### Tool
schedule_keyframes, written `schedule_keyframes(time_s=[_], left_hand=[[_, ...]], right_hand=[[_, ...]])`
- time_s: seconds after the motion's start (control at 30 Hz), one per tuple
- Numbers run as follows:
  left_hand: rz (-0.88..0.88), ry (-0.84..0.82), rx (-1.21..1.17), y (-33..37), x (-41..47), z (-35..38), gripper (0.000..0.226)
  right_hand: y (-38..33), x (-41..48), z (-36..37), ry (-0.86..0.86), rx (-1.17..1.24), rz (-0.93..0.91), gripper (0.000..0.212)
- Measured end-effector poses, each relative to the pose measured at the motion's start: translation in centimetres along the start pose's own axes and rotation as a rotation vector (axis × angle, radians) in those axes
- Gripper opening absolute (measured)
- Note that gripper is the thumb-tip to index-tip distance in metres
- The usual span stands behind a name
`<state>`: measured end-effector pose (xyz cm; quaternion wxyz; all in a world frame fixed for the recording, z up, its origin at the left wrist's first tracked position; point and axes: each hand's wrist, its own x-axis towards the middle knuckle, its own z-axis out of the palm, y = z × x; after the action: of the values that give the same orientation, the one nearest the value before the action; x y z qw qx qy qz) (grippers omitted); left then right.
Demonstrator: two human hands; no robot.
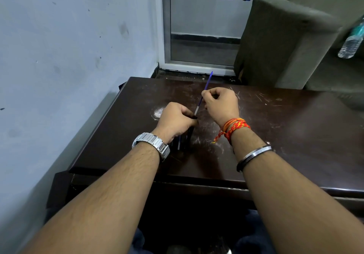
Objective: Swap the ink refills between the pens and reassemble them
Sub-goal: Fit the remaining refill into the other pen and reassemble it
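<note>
My right hand (220, 101) pinches a thin blue ink refill (207, 83) that slants up and away over the dark table (285, 127). Its lower silvery tip end points down at my left hand (175, 119). That hand is closed around dark pen bodies (183, 139), which stick out below the fist toward me. The refill's tip sits right at the top opening of the held pen parts; whether it is inside one I cannot tell. How many pen parts the left fist holds is hidden.
A scratched dark wooden table stands against a pale wall (69, 46) on the left. A grey upholstered chair (285, 40) stands behind the table at the right, with a plastic water bottle (352, 38) on it. A glass door (202, 27) lies straight beyond the table.
</note>
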<state>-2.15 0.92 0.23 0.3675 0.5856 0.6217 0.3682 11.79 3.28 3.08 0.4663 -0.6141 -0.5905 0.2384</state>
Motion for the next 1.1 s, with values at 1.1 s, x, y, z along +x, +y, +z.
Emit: schedule_keyframes(time_s=[1.1], left_hand=[[0.044, 0.538, -0.052, -0.4, 1.1, -1.8, 0.025]], right_hand=[[0.8, -2.5, 3.5, -0.632, -0.521, -0.103, 0.017]])
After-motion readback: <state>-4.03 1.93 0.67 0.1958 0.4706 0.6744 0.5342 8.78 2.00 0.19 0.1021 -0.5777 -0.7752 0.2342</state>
